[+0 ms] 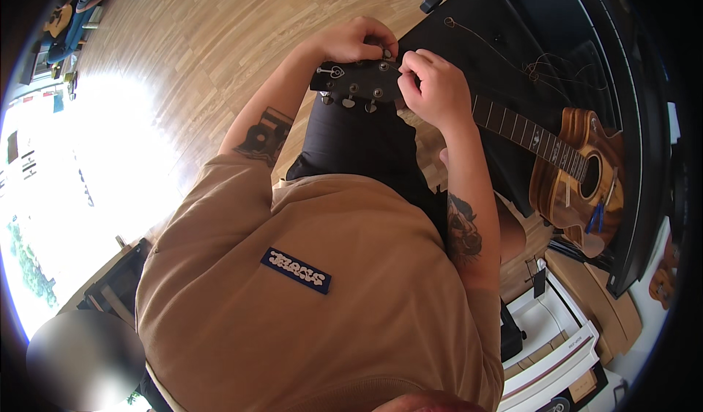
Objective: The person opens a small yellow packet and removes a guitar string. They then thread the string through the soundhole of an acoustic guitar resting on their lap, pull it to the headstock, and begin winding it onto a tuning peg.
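An acoustic guitar (545, 189) lies across the black padded surface, its body at the right and its dark headstock (340, 80) toward me above my lap. My left hand (359, 40) is closed at the headstock's far edge, its fingertips around a tuning peg (387, 53). Over the nut end of the neck, my right hand (438, 86) is curled in a pinch. Whatever its fingertips hold is too small to make out. Several more tuning pegs (348, 104) line the near edge of the headstock. A blue-handled tool (597, 218) rests on the guitar's body.
Thin loose strings (534, 68) curl on the black padded surface (476, 35) beyond the neck. Cardboard (611, 302) and a white case-like unit (556, 317) stand at the lower right. Wooden floor (220, 17) extends at the upper left, with bright windows (44, 192) beyond.
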Demonstrator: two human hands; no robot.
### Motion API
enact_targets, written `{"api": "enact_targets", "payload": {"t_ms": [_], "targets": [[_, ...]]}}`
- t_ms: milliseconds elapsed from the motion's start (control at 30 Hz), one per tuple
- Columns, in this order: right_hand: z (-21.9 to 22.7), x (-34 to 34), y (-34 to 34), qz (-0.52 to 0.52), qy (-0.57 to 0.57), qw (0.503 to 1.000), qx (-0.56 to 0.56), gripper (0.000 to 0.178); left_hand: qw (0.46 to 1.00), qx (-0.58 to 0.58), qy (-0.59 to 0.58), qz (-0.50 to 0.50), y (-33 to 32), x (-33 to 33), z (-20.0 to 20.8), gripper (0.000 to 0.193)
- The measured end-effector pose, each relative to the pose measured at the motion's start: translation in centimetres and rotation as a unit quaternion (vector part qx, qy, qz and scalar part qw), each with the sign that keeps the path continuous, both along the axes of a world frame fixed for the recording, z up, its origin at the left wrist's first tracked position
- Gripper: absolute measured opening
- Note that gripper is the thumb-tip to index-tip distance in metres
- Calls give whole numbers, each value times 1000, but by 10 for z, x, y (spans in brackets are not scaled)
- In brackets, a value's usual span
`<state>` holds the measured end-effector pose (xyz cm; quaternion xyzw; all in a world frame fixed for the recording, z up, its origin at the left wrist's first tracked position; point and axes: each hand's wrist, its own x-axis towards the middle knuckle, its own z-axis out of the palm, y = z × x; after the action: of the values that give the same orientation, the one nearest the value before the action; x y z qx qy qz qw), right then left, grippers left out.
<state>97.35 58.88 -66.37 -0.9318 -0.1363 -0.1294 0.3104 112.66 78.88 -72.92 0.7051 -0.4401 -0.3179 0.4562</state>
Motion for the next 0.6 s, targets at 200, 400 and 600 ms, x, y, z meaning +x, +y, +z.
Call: {"api": "enact_targets", "payload": {"t_ms": [200, 400, 600], "targets": [[6, 1, -2, 7, 55, 998, 8, 8, 998, -1, 45, 33, -1, -3, 1, 27], [4, 2, -2, -13, 75, 997, -1, 22, 996, -37, -77, 13, -3, -1, -6, 28], [2, 3, -2, -9, 70, 997, -11, 28, 998, -55, -18, -10, 0, 6, -16, 27]]}}
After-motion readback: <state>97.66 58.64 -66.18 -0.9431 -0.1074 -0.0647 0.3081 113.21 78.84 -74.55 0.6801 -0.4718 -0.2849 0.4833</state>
